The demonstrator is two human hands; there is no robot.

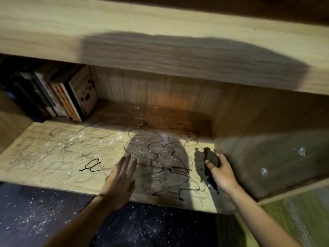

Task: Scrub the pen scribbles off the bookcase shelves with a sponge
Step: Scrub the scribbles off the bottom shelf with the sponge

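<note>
A: Right hand [220, 171] grip closed round dark sponge [211, 158], right end of shelf [44, 148]. Left hand [118, 182] flat, empty.
B: Scribbles [156, 157] mostly intact. Next, I'd say: press down, scrub.

Bookcase shelf, contents and positions.
Shelf [53, 157]: scribbles [160, 157] across its surface; books [58, 97] upright at back left, against the back panel [151, 90]; side wall [267, 139] at right; upper board [142, 32] overhead. Left hand [119, 182] over the front edge, centre. Right hand [220, 172], near the side wall, grips the sponge [211, 157]. Floor [53, 211] below, in front.
</note>
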